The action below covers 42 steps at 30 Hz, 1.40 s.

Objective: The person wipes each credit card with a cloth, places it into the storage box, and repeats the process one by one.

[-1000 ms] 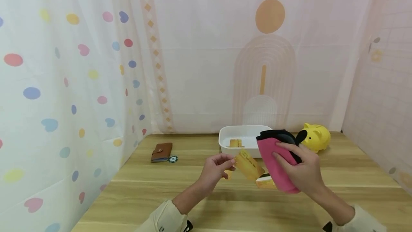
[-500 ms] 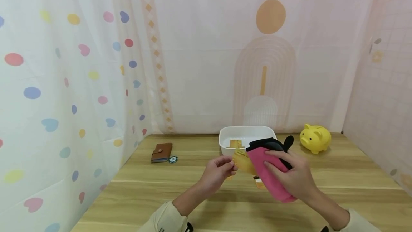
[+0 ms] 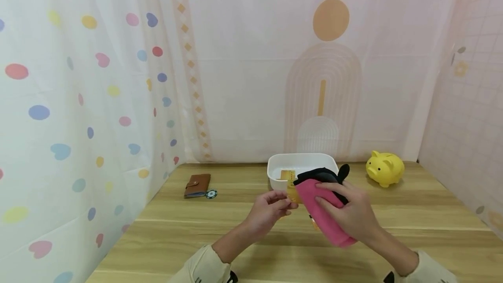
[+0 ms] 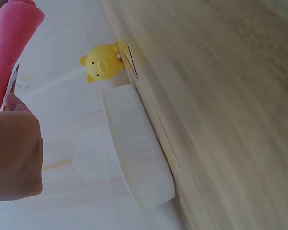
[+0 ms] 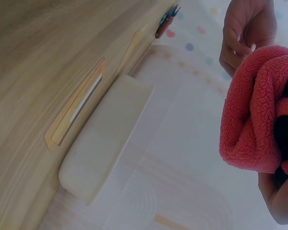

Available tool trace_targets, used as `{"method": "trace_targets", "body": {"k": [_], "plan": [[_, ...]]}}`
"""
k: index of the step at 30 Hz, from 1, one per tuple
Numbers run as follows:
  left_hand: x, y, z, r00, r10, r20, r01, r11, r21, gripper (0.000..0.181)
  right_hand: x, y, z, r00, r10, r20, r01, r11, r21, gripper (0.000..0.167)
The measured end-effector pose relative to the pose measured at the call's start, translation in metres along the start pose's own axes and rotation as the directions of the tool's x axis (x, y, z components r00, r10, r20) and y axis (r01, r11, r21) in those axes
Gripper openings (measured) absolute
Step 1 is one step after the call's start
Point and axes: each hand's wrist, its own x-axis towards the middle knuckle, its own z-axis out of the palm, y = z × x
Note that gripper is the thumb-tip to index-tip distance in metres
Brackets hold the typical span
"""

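In the head view my left hand (image 3: 265, 215) pinches a gold card (image 3: 293, 193) by its near edge. Most of that card sits behind or inside a folded pink fleecy cloth (image 3: 319, 213) with black trim and a black tab; which of the two I cannot tell. My right hand (image 3: 352, 208) grips the cloth from the right, fingers spread over its face. The right wrist view shows the thick rolled folds of the cloth (image 5: 247, 127). Below the hands lies a card with a black and white stripe (image 5: 81, 105) on the table, largely covered in the head view.
A white bin (image 3: 275, 179) holding a gold card (image 3: 287, 174) stands behind the hands. At the back right is a yellow piggy bank (image 3: 385, 169). A brown wallet (image 3: 198, 185) and a poker chip (image 3: 211, 194) lie at left. Curtains surround the wooden table (image 3: 165, 235).
The pink cloth has moved left and over the gold card, covering more of it. My left hand has shifted slightly right. The piggy bank, previously partly covered, now shows fully.
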Motion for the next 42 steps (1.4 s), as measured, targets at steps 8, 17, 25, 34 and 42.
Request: {"method": "trace_targets", "body": {"k": [8,17,25,34,42], "plan": [[-0.003,0.003,-0.003,0.998,-0.032,0.049,0.027,0.995,0.093,0.01,0.003,-0.002,0.006,1.0,0.009,0.021,-0.009,1.0,-0.012,0.033],[-0.003,0.005,-0.002,0.998,-0.009,0.065,0.001,0.992,0.124,0.015,0.005,-0.003,0.012,0.999,-0.001,0.037,0.002,1.0,-0.023,0.033],[-0.004,0.004,-0.001,0.998,0.019,0.054,-0.028,0.984,0.176,0.021,0.003,-0.001,0.015,0.998,-0.038,0.044,0.042,0.996,-0.074,0.034],[-0.003,0.002,0.001,0.999,0.041,0.033,-0.047,0.974,0.221,0.024,0.002,0.0,0.016,0.993,-0.113,0.019,0.115,0.983,-0.144,0.04],[-0.005,0.001,0.002,0.999,0.045,0.013,-0.046,0.967,0.249,0.023,0.0,0.006,0.012,0.993,-0.117,0.016,0.118,0.979,-0.165,0.039]]}}
